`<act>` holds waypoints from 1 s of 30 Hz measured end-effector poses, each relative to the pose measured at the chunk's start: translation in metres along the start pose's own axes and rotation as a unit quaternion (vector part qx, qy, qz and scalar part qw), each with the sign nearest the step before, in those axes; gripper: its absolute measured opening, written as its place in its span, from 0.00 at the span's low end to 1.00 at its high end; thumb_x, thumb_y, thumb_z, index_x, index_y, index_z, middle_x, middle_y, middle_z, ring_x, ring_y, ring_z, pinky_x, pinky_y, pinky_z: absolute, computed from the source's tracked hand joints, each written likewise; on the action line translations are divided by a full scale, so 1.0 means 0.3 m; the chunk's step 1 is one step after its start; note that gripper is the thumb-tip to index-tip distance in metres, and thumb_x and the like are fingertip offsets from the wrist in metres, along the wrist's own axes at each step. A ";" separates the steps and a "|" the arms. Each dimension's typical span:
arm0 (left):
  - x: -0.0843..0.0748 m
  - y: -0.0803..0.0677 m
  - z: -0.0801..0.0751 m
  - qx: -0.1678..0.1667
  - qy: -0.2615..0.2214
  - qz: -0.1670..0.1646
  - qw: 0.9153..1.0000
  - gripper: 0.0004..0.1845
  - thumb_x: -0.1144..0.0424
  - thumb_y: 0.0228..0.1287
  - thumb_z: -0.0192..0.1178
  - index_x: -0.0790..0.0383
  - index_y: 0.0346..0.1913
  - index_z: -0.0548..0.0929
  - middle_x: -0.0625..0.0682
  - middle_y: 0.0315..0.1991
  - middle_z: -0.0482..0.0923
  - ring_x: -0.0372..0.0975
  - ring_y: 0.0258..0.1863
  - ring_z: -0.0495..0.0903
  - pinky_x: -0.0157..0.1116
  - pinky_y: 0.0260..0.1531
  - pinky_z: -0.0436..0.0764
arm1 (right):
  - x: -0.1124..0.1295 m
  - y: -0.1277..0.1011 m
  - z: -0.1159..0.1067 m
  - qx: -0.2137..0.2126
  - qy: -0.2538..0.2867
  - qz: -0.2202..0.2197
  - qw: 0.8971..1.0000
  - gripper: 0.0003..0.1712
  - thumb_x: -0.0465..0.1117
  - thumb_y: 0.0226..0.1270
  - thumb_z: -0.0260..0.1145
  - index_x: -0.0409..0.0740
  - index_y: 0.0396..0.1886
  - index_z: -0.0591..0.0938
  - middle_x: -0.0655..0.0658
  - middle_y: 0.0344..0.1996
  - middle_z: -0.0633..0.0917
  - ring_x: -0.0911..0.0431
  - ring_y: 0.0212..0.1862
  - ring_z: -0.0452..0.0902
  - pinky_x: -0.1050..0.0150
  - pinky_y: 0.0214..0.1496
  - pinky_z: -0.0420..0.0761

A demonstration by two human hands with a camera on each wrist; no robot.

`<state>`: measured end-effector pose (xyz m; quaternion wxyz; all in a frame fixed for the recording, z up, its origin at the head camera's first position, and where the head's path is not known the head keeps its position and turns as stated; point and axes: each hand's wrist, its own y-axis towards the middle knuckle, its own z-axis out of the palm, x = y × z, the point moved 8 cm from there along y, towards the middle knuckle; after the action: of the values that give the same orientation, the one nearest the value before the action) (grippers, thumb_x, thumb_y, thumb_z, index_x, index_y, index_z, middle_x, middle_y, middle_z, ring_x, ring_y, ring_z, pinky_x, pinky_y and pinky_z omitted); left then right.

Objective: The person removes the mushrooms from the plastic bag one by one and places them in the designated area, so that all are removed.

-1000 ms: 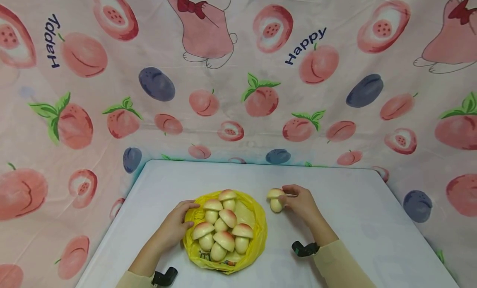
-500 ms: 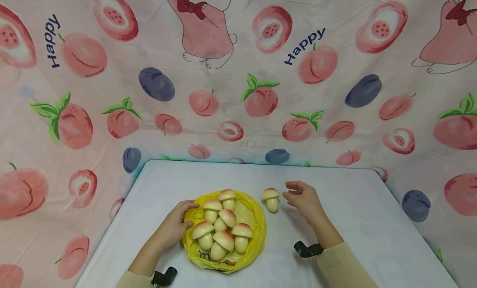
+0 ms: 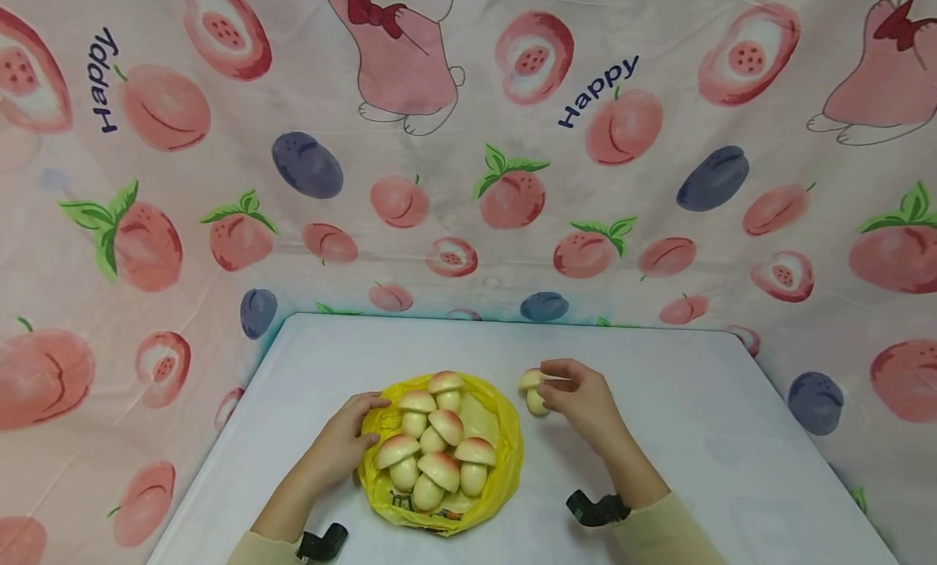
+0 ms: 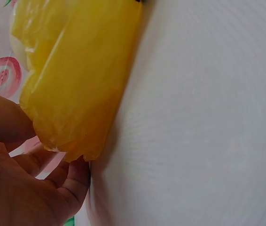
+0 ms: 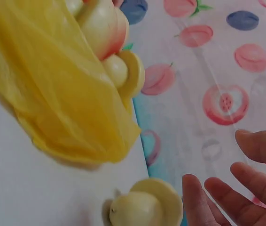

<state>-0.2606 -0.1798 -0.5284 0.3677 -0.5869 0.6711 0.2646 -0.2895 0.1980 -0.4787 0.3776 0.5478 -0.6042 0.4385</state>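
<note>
A yellow plastic bag (image 3: 507, 461) lies open on the white table (image 3: 681, 370) with several pale, pink-capped toy mushrooms (image 3: 437, 443) standing in it. My left hand (image 3: 357, 425) grips the bag's left edge; in the left wrist view the thumb and fingers (image 4: 72, 179) curl round the bag (image 4: 81, 80). One lone mushroom (image 3: 529, 384) stands on the table just right of the bag. My right hand (image 3: 565, 391) is right beside it, fingers loosely curved around it. In the right wrist view the fingers (image 5: 217, 193) are spread next to the mushroom (image 5: 140, 209), not closed on it.
A fruit-print cloth (image 3: 468, 142) hangs behind and on both sides of the table. The table's far edge runs close behind the bag. Black wrist mounts (image 3: 594, 508) sit on both forearms near the front edge.
The right hand let go of the lone mushroom and drew back to the right. It has now come back up against the mushroom. The left hand and bag have not moved.
</note>
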 end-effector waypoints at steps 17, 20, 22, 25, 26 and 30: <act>0.000 0.000 -0.001 0.001 -0.004 -0.003 1.000 0.26 0.77 0.75 0.59 0.53 0.71 0.80 0.55 0.82 0.65 0.60 0.85 0.58 0.64 0.82 0.61 | 0.020 -0.098 0.205 0.100 0.035 -0.017 0.994 0.25 0.38 0.70 0.76 0.36 0.64 0.83 0.33 0.62 0.86 0.50 0.50 0.90 0.55 0.47 0.94; 0.001 0.000 -0.001 0.002 -0.006 -0.004 1.000 0.26 0.76 0.75 0.59 0.53 0.71 0.79 0.55 0.82 0.65 0.60 0.85 0.58 0.64 0.82 0.61 | 0.016 -0.107 0.227 0.111 0.033 -0.013 0.993 0.26 0.38 0.69 0.77 0.35 0.64 0.83 0.31 0.64 0.85 0.51 0.50 0.89 0.55 0.46 0.94; 0.001 0.001 -0.001 0.003 -0.006 -0.004 1.000 0.26 0.76 0.75 0.59 0.53 0.71 0.79 0.55 0.82 0.65 0.60 0.85 0.58 0.64 0.82 0.61 | 0.013 -0.113 0.238 0.116 0.034 -0.009 0.993 0.26 0.37 0.69 0.77 0.35 0.63 0.83 0.31 0.65 0.84 0.52 0.50 0.89 0.55 0.46 0.94; 0.002 0.001 -0.001 0.003 -0.006 -0.003 1.000 0.26 0.76 0.75 0.59 0.53 0.71 0.80 0.55 0.82 0.65 0.60 0.85 0.58 0.64 0.82 0.61 | 0.010 -0.123 0.253 0.123 0.038 -0.005 0.992 0.25 0.35 0.68 0.76 0.34 0.63 0.83 0.31 0.64 0.84 0.53 0.48 0.88 0.55 0.44 0.94; 0.002 0.001 -0.001 0.004 -0.006 -0.004 1.000 0.26 0.76 0.75 0.59 0.53 0.71 0.80 0.55 0.82 0.65 0.60 0.85 0.58 0.64 0.82 0.61 | 0.010 -0.126 0.257 0.124 0.039 -0.005 0.991 0.25 0.34 0.68 0.76 0.33 0.62 0.83 0.30 0.64 0.84 0.53 0.48 0.88 0.55 0.44 0.94; 0.003 0.000 0.000 0.003 -0.008 -0.006 1.000 0.26 0.76 0.75 0.59 0.53 0.71 0.80 0.55 0.82 0.65 0.60 0.85 0.58 0.64 0.82 0.61 | 0.009 -0.138 0.270 0.128 0.034 -0.001 0.991 0.26 0.33 0.66 0.77 0.32 0.62 0.82 0.31 0.63 0.84 0.53 0.47 0.88 0.54 0.43 0.94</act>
<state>-0.2608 -0.1804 -0.5291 0.3763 -0.5879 0.6653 0.2649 -0.2467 0.1200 -0.4980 0.3253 0.5771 -0.5293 0.5301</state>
